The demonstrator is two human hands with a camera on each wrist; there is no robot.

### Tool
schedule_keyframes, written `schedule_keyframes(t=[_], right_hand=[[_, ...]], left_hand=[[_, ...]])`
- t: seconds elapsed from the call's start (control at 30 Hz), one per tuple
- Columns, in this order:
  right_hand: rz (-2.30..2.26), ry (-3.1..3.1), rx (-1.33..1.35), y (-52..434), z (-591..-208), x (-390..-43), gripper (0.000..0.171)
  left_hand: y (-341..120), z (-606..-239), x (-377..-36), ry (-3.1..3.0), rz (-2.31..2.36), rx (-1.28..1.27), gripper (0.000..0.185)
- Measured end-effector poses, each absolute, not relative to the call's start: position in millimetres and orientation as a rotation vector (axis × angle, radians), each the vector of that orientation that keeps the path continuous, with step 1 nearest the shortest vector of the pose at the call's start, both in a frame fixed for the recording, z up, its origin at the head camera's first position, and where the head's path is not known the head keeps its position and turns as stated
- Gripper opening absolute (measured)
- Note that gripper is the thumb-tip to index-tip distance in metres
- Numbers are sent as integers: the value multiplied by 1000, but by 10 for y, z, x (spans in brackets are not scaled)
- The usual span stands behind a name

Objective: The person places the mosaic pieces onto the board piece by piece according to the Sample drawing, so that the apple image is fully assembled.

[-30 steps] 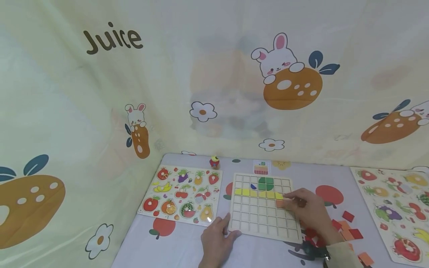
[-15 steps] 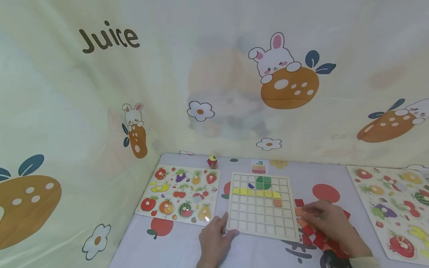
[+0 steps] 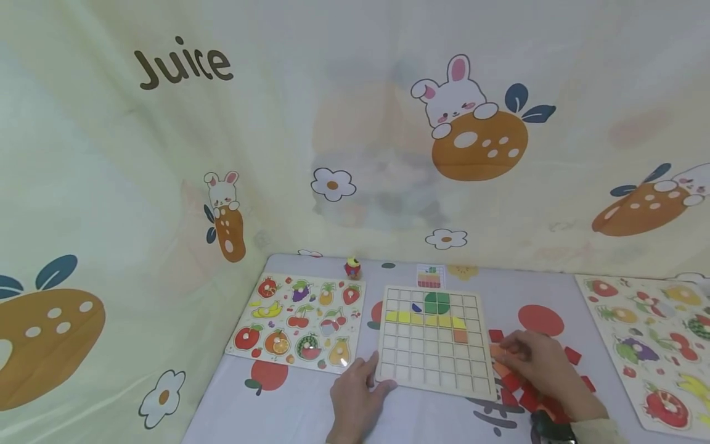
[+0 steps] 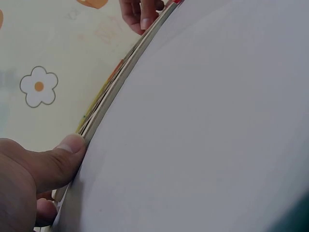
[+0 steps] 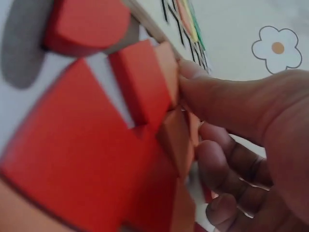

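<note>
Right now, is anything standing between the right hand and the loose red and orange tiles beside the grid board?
Nothing visible does. The right hand already rests on the loose tiles, its fingertips touching an orange piece.

A second ago my right hand (image 3: 535, 364) was over the grid board (image 3: 434, 341), fingers at the orange tile (image 3: 460, 336) under the yellow row. Now it has pulled off to the board's right edge and sits among the loose red and orange tiles (image 3: 513, 382) on the bench, fingers touching one (the placed orange tile now uncovered).
</note>
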State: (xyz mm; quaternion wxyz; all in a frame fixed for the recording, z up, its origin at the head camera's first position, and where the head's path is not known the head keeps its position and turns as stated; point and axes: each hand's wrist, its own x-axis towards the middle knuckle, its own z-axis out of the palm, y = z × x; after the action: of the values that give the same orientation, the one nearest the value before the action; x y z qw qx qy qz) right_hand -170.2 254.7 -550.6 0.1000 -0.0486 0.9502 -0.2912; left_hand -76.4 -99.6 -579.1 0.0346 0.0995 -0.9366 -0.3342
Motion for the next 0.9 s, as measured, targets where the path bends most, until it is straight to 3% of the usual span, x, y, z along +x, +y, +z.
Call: schedule_keyframes(t=[0.63, 0.9], right_hand=[[-880, 2800, -140, 2480, -5436, -1708, 43], [-932, 2768, -156, 2495, -5446, -1698, 50]], left_hand=[[-992, -5792, -741, -2854, -1007, 289, 68], [-994, -5758, -748, -2858, -1019, 301, 68]])
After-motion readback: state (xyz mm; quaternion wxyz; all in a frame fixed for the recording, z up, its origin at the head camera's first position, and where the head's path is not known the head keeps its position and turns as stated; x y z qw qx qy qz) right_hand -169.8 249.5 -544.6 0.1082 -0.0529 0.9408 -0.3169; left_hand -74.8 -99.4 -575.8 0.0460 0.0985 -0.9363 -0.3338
